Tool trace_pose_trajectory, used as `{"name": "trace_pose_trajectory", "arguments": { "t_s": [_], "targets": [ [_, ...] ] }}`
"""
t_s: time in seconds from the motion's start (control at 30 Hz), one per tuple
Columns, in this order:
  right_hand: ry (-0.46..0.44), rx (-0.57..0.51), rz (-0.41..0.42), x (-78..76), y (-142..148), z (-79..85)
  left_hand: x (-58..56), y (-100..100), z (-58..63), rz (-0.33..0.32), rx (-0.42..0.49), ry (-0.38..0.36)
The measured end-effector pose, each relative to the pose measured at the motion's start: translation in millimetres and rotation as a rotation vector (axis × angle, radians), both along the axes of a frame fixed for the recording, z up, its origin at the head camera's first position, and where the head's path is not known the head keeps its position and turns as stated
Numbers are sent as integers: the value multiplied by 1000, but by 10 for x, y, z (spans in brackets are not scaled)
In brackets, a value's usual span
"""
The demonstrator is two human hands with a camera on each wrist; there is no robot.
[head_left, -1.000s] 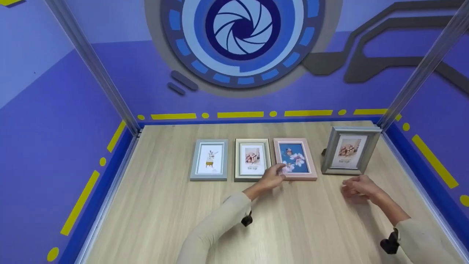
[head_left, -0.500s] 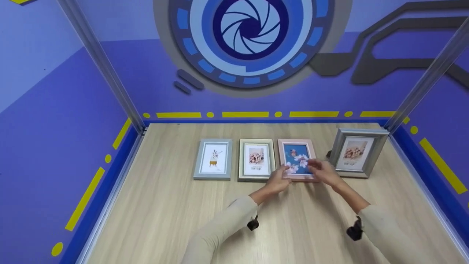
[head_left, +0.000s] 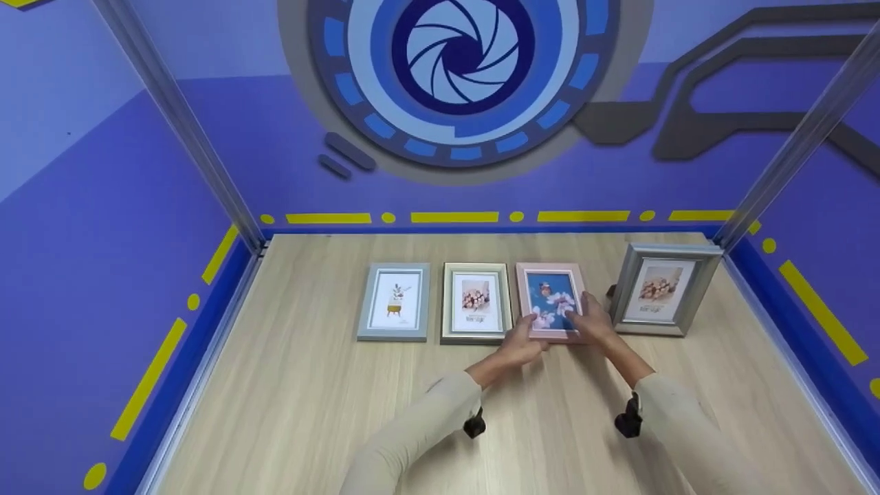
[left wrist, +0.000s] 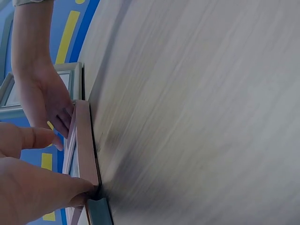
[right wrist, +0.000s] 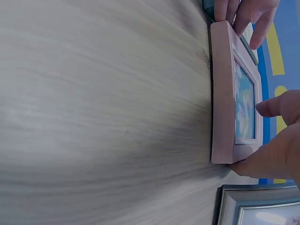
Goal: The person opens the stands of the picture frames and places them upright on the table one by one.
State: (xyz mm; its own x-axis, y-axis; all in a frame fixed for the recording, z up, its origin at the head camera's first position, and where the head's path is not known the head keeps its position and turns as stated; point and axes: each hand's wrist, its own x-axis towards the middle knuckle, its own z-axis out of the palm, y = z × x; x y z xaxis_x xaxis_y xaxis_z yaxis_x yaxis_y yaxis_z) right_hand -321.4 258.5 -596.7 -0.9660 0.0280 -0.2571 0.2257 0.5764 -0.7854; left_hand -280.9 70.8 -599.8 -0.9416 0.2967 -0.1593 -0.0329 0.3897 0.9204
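A pink picture frame [head_left: 521,292] with a blue flower picture lies face up on the table. At its lower left corner my left hand [head_left: 520,346] holds the edge, thumb on the front border. My right hand [head_left: 592,322] grips the right side; its thumb reaches over the picture and its fingers lie along the outer edge. In the right wrist view the pink frame [right wrist: 222,93] is low against the tabletop, with my right hand [right wrist: 276,150] at the near end. The left wrist view shows my left fingers pinching a corner of the pink frame [left wrist: 86,140].
Left of the pink frame lie a champagne frame [head_left: 476,337] and a light blue frame [head_left: 364,302], both face up. At the right a larger silver-grey frame [head_left: 677,326] stands upright. The wooden tabletop [head_left: 309,399] meets purple-blue walls [head_left: 137,206] on three sides.
My right hand has moved left from in front of the standing frame to the pink frame's right side and taken hold. My left hand has stayed at the lower left corner.
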Motion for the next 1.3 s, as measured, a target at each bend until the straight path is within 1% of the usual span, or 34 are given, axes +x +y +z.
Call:
{"name": "trace_pose_trajectory", "arguments": {
  "t_s": [0.2, 0.3, 0.4, 0.47, 0.57, 0.67, 0.7, 0.8, 0.83, 0.9, 0.97, 1.07, 1.2, 1.27, 1.3],
  "targets": [
    [-7, -84, -24, -14, -59, -8, 38, 66, 20, -11, -2, 29],
    [-55, -137, -41, -26, -87, 30, 57, 93, 34, -31, 23, 13],
    [-111, -178, -66, -30, -109, 68, 78, 102, 48, -32, 23, -10],
    [-128, -187, -81, -27, -107, 100, 81, 108, 58, -19, 7, -9],
    [-130, -204, -103, -22, -86, 148, 60, 111, 72, 10, 25, 13],
    [-131, -242, -122, -7, -66, 194, 41, 95, 85, 75, 97, 8],
    [-136, -251, -128, -1, -64, 208, 35, 86, 89, 111, 134, -6],
    [-164, -271, -144, 24, -70, 255, 31, 51, 99, 243, 177, -24],
    [-176, -274, -154, 32, -76, 271, 32, 45, 105, 287, 187, -29],
    [-185, -260, -163, 40, -88, 297, 31, 41, 110, 365, 184, -16],
    [-187, -254, -170, 44, -95, 313, 28, 45, 120, 411, 172, -10],
    [-195, -256, -185, 56, -96, 318, 19, 53, 133, 440, 187, -51],
    [-236, -322, -212, 100, -101, 321, 1, 28, 173, 445, 197, -160],
    [-250, -345, -214, 127, -104, 324, 0, 5, 199, 440, 200, -197],
    [-252, -358, -215, 139, -104, 323, 0, -8, 210, 433, 205, -204]
  ]
}}
